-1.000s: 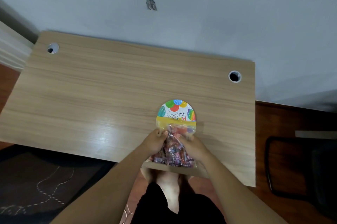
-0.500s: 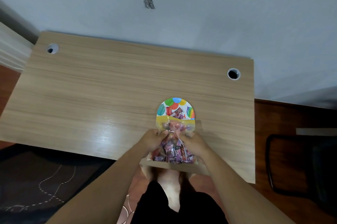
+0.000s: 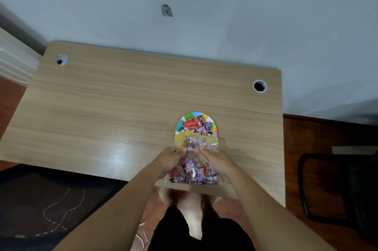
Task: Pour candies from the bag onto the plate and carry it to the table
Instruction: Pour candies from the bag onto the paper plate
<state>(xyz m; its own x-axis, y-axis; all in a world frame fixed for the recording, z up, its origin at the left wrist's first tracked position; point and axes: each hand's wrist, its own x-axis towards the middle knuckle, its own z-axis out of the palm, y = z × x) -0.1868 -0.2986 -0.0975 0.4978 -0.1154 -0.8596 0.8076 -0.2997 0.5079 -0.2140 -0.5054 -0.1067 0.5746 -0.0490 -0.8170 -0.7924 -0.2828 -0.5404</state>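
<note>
My fingers (image 3: pixel 180 151) pinch the bag (image 3: pixel 194 167) on both sides | its mouth tipped over the plate (image 3: pixel 214 128) near the desk's (image 3: pixel 122 107) front edge | so candies (image 3: pixel 194 125) land inside.

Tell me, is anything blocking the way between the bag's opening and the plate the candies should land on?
Nothing visible does. The left hand and right hand hold the clear bag with its yellow mouth lying over the near edge of the plate. Candies already lie on the plate, and the desk around it shows nothing else.
</note>
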